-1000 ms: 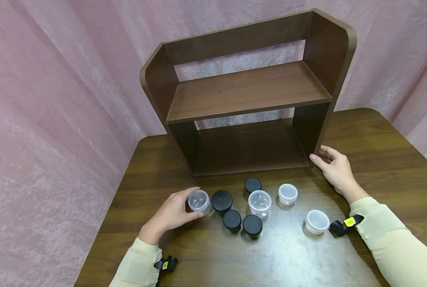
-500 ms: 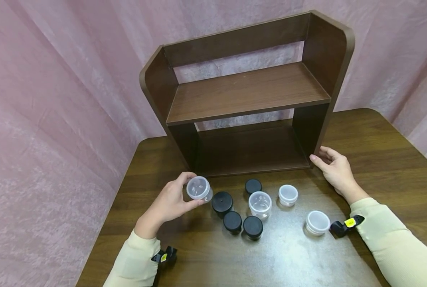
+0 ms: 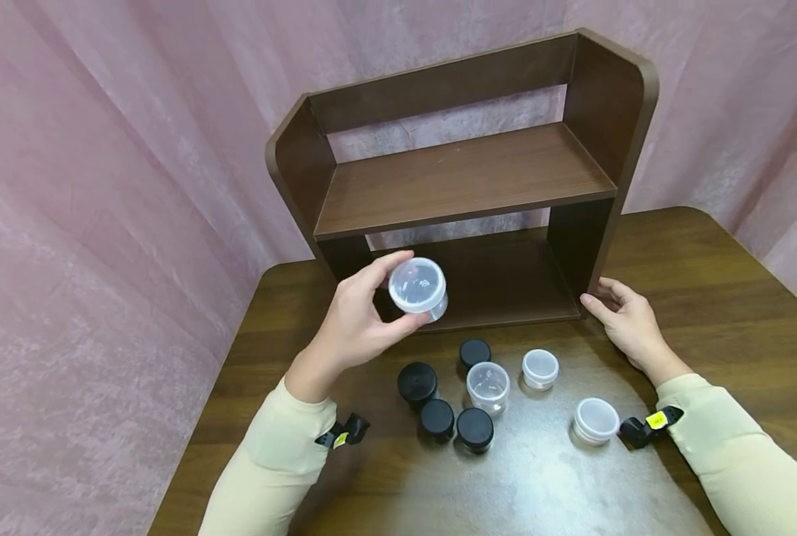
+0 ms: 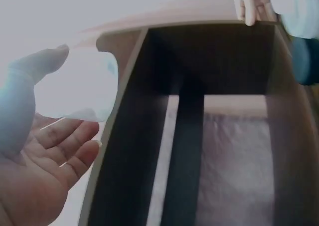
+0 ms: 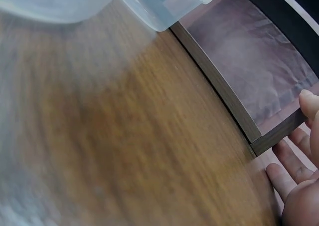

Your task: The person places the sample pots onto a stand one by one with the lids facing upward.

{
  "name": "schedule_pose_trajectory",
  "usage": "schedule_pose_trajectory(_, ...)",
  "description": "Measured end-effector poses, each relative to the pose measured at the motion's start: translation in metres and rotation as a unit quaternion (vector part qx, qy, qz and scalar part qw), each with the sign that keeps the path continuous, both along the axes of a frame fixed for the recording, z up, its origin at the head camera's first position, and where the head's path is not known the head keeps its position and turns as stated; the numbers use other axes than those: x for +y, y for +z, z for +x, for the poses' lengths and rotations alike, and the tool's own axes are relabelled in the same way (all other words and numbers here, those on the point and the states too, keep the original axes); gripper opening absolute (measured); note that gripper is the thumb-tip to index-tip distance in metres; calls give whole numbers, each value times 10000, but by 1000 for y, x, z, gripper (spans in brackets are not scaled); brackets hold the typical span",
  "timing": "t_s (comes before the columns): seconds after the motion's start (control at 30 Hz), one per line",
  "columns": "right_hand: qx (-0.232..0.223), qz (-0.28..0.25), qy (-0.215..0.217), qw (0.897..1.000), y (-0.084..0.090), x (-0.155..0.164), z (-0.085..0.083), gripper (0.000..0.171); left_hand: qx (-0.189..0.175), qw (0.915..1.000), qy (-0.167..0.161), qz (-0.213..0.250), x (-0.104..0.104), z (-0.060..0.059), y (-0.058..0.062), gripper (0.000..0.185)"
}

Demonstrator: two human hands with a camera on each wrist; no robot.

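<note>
My left hand (image 3: pixel 358 324) grips a small clear jar with a clear lid (image 3: pixel 418 288), held in the air in front of the lower opening of a dark wooden shelf unit (image 3: pixel 462 182). In the left wrist view the jar (image 4: pixel 75 89) shows as a pale blur between thumb and fingers, with the shelf (image 4: pixel 199 126) right ahead. My right hand (image 3: pixel 623 320) rests on the table with its fingers touching the shelf's lower right corner (image 5: pixel 279 131). Both shelf boards are bare.
On the brown table (image 3: pixel 707 298) lie several small jars: black-lidded ones (image 3: pixel 417 382) (image 3: pixel 475 351) (image 3: pixel 474 427) and clear ones (image 3: pixel 488 385) (image 3: pixel 540 367) (image 3: pixel 596 420). A pink curtain (image 3: pixel 103 186) hangs behind and to the left.
My left hand has lifted the clear jar off the table and carried it up and right toward the shelf's lower opening. The right hand has stayed at the shelf corner.
</note>
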State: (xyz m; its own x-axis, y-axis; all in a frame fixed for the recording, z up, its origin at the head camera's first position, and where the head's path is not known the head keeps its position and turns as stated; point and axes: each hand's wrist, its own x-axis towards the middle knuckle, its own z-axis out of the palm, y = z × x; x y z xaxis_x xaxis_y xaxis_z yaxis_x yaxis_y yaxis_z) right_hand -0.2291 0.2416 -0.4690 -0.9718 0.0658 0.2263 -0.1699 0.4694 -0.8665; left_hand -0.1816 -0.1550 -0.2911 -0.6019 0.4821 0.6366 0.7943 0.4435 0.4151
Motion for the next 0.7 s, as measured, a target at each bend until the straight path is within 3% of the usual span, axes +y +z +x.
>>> schedule_pose_trajectory(0.2,12,43,42,10000,-5,0,1,62,601,9976,-328,-77,40,-23,34,72)
schedule_pose_trajectory(0.3,46,31,35,10000,-6,0,1,62,660,9967,-439,-161,61,-34,52,72)
schedule_pose_trajectory(0.5,64,103,-20,9999,-3,3,1,60,-174,9984,-474,-268,106,-57,82,71)
schedule_pose_trajectory(0.7,110,174,-90,9997,-5,3,3,58,-1049,9937,-169,-360,145,-87,96,65)
